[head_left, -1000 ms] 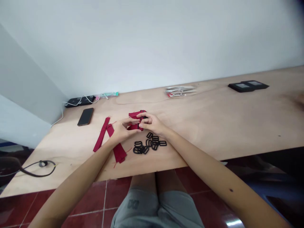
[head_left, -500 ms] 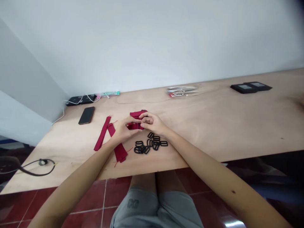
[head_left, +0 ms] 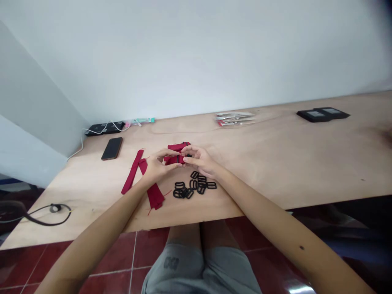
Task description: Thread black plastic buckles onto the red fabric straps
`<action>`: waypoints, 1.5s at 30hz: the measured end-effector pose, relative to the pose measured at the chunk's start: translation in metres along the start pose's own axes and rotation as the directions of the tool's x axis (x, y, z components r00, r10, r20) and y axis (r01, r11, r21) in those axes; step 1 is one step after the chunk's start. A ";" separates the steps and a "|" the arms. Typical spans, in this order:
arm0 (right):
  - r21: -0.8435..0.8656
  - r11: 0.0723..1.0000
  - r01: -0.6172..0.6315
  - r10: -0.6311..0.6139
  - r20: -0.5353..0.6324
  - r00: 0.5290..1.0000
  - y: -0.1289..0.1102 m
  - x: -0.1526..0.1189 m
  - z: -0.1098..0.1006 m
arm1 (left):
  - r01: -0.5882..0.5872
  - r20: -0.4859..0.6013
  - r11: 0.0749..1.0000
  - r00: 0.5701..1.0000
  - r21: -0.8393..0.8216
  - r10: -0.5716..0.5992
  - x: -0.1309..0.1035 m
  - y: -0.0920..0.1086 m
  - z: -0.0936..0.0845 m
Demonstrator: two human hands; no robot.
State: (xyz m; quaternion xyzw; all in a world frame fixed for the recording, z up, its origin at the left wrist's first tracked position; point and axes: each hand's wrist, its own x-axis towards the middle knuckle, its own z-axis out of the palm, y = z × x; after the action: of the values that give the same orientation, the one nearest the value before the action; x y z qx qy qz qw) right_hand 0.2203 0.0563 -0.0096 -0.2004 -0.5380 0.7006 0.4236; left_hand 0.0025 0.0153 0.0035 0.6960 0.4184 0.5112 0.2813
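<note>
Both of my hands meet over the wooden table around a red strap (head_left: 173, 159) that has a black buckle on it. My left hand (head_left: 157, 165) grips the strap's left part between thumb and fingers. Thumb and fingertips of my right hand (head_left: 200, 160) pinch its right end at the buckle. Just behind my fingers lies another red strap piece (head_left: 177, 146) with a dark band. Several black plastic buckles (head_left: 200, 184) are spread nearer the table's front edge. Left of my left hand lie a narrow red strip (head_left: 132, 171) and wider red strips (head_left: 155, 196), partly covered by my wrist.
A phone (head_left: 112, 148) lies at the left, before black boxes with a white cable (head_left: 105, 128). Silvery packets (head_left: 235, 119) are by the wall, and two black boxes (head_left: 323, 114) sit back right. A looped dark cable (head_left: 49, 223) rests at the front left.
The held strap and its buckle have shifted and turned slightly between my hands. My right thumb and fingers have changed position a little on it.
</note>
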 end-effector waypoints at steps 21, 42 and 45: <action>-0.291 0.951 0.104 -0.118 -0.031 0.992 0.006 0.004 -0.005 | -0.082 0.071 0.989 0.995 0.125 0.074 -0.002 0.003 0.003; -0.380 0.913 0.146 -0.121 0.089 0.989 0.004 0.000 -0.002 | -0.057 0.105 0.987 0.994 0.152 0.041 -0.003 0.002 0.001; -0.419 0.896 0.146 -0.117 0.095 0.989 0.005 -0.002 0.000 | -0.109 0.137 0.980 0.987 0.168 0.087 -0.003 0.003 0.002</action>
State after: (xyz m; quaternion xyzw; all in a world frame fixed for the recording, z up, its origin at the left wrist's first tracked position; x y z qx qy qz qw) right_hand 0.2198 0.0545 -0.0148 -0.2271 -0.7037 0.5430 0.3979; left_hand 0.0047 0.0112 0.0036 0.7695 0.4077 0.4396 0.2200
